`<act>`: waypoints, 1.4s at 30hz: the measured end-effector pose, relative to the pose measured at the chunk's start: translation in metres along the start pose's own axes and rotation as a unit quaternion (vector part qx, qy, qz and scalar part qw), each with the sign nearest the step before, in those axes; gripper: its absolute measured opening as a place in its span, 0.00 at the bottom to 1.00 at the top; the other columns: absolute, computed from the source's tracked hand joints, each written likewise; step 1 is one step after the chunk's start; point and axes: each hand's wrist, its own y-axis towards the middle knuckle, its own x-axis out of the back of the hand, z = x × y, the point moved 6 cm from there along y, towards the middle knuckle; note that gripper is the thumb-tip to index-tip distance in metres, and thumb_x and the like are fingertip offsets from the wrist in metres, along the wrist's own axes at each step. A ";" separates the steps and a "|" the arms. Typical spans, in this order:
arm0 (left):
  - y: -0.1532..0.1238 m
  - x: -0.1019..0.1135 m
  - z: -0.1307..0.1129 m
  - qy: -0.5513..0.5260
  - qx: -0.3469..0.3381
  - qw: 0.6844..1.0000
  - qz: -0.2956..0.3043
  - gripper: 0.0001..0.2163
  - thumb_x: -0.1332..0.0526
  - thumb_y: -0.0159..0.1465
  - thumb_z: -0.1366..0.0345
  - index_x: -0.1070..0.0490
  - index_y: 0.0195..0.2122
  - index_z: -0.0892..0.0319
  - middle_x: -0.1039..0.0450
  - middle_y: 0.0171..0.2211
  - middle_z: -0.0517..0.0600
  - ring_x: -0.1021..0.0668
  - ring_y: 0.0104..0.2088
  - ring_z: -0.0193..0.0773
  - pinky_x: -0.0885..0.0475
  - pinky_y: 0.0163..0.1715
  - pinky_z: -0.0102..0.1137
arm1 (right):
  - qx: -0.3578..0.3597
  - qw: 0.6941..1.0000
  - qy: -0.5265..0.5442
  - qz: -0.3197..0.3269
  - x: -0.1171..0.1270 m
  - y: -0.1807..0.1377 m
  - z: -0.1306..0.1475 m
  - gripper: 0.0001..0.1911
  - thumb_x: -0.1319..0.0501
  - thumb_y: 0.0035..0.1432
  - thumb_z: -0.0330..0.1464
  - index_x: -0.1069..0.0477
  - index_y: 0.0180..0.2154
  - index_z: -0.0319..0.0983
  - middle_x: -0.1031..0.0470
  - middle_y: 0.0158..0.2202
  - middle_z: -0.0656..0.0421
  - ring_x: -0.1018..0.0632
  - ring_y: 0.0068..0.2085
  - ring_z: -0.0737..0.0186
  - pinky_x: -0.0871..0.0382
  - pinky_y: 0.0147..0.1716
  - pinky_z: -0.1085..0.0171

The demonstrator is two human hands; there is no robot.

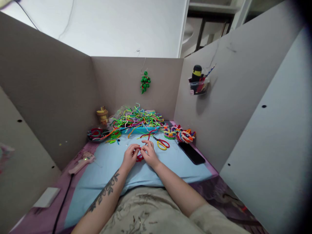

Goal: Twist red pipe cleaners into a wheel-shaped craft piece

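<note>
Over the middle of the blue cloth (109, 152), my left hand (131, 155) and my right hand (149, 153) meet with fingers closed on a red pipe cleaner piece (139, 158). Its curved, looped lower part shows between and below the fingers; the rest is hidden by them. Just beyond my right hand lie scissors (162, 144) with red and yellow handles. A loose red pipe cleaner (151, 133) rests past my fingertips.
A blue tray (138, 130) heaped with pipe cleaners (138, 115) stands at the back. Finished-looking colourful pieces (185, 136) and a black phone (191, 153) are right. A pink glue gun (81, 164), its black cord (63, 201) and a white box (47, 197) lie left. Panels (136, 78) enclose the table.
</note>
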 end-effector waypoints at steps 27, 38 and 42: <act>-0.007 -0.002 -0.012 0.097 -0.074 0.992 -0.003 0.07 0.48 0.64 0.69 0.31 0.37 0.58 0.28 0.35 0.51 0.27 0.38 0.37 0.31 0.41 0.33 | -0.038 0.996 0.064 0.039 -0.009 0.001 -0.008 0.08 0.46 0.50 0.25 0.34 0.22 0.40 0.32 0.45 0.56 0.35 0.50 0.57 0.42 0.52 0.56; -0.008 -0.005 -0.014 0.150 -0.109 0.983 -0.002 0.09 0.51 0.64 0.72 0.32 0.37 0.59 0.29 0.36 0.52 0.27 0.40 0.38 0.30 0.42 0.35 | -0.033 0.996 0.084 0.021 -0.004 0.001 -0.006 0.09 0.46 0.49 0.24 0.34 0.21 0.40 0.31 0.44 0.55 0.34 0.48 0.58 0.41 0.50 0.58; -0.008 -0.003 -0.010 0.121 -0.104 0.987 -0.011 0.07 0.48 0.64 0.70 0.31 0.38 0.58 0.28 0.36 0.52 0.26 0.39 0.37 0.29 0.42 0.34 | -0.044 0.995 0.085 0.024 -0.004 0.002 -0.007 0.09 0.46 0.49 0.24 0.34 0.21 0.40 0.31 0.44 0.55 0.34 0.48 0.58 0.42 0.51 0.58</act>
